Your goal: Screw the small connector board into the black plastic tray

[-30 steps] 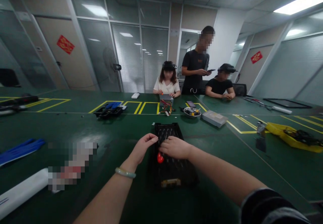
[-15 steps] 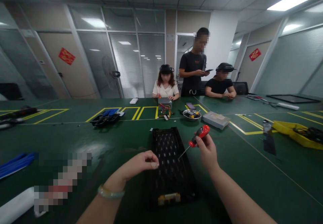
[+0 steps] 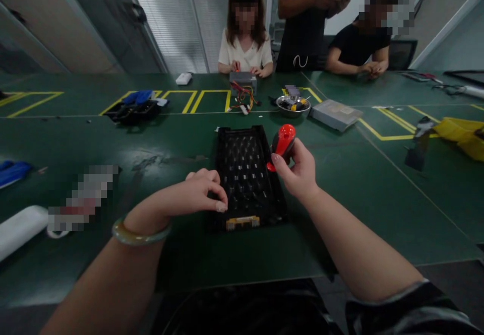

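On the green surface [image 3: 174,259]: black rectangular slotted tray [image 3: 245,169], between both hands
Right hand [image 3: 300,171]: fingers pinching red-and-black screwdriver [image 3: 283,141], at tray's right rim
Left hand [image 3: 200,191]: thumb, forefinger pressed together by left rim

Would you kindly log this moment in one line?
right hand holds red-handled screwdriver | left hand at left edge of black tray, grip unclear | tray on green table

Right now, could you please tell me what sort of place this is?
Probably an electronics workshop: there's a green table marked in yellow, a red-handled tool, and a metal box with coloured wires.
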{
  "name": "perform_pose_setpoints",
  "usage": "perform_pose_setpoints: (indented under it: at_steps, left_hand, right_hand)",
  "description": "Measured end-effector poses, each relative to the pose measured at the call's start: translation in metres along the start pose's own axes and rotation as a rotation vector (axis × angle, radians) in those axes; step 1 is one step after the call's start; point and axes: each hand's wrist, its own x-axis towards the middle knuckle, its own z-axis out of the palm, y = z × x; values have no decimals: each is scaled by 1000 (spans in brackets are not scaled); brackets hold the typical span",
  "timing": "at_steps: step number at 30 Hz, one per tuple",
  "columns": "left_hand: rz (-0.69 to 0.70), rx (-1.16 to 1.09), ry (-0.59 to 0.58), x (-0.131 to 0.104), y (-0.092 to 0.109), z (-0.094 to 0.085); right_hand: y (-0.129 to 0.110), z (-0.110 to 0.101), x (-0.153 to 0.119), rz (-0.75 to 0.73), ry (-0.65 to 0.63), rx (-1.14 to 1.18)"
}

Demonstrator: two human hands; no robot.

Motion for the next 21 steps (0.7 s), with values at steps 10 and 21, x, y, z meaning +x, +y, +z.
perform_pose_setpoints:
  at_steps: [10,21]
  left_hand:
    - [25,46,13,-6,20,3]
    - [-38,100,36,-4,25,9]
  right_hand:
    - [-9,3,-3,-149,-57,-90]
    - [-8,5,-3,-133,-41,-82]
